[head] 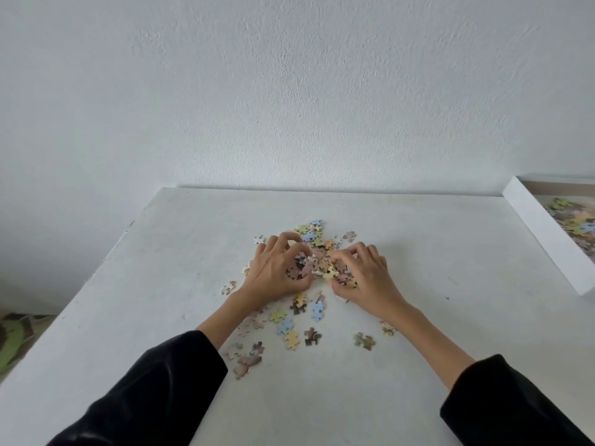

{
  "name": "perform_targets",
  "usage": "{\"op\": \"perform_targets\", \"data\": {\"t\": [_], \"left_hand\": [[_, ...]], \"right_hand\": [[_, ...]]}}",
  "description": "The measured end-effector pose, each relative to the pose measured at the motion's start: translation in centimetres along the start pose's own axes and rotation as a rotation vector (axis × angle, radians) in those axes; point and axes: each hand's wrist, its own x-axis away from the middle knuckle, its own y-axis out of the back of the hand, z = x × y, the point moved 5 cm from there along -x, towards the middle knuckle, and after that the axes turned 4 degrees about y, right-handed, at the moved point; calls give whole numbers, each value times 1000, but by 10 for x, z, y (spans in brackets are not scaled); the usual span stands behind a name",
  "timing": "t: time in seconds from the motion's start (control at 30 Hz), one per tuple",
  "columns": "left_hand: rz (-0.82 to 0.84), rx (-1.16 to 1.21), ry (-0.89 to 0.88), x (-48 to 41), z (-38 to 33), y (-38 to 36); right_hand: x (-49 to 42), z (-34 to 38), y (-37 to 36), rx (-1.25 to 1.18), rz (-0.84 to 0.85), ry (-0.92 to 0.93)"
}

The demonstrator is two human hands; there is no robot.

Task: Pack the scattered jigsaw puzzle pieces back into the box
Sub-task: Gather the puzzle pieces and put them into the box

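Observation:
A heap of pastel jigsaw pieces (pixel 314 235) lies at the middle of the white table (pixel 418 239). My left hand (pixel 277 272) and my right hand (pixel 363 275) sit side by side on the heap, fingers curled round bunches of pieces gathered between them. More loose pieces (pixel 289 329) are scattered nearer to me, between my forearms. The white box (pixel 544 230) stands at the table's right edge, cut off by the frame, with several pieces (pixel 576 220) inside it.
A pale wall rises just behind the table's far edge. The table's left edge drops to the floor, where a green and brown patterned cloth (pixel 14 336) lies. Single stray pieces lie left (pixel 228 288) and right (pixel 365 341) of the heap.

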Motion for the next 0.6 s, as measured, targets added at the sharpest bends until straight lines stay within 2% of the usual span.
{"op": "perform_targets", "data": {"t": [0.2, 0.43, 0.6], "left_hand": [[-101, 30, -29, -1, -2, 4], [-94, 223, -76, 3, -9, 13], [-95, 362, -46, 5, -7, 20]], "right_hand": [[-2, 4, 3, -84, -12, 49], [-9, 6, 6, -90, -38, 110], [-15, -7, 11, -335, -29, 26]]}}
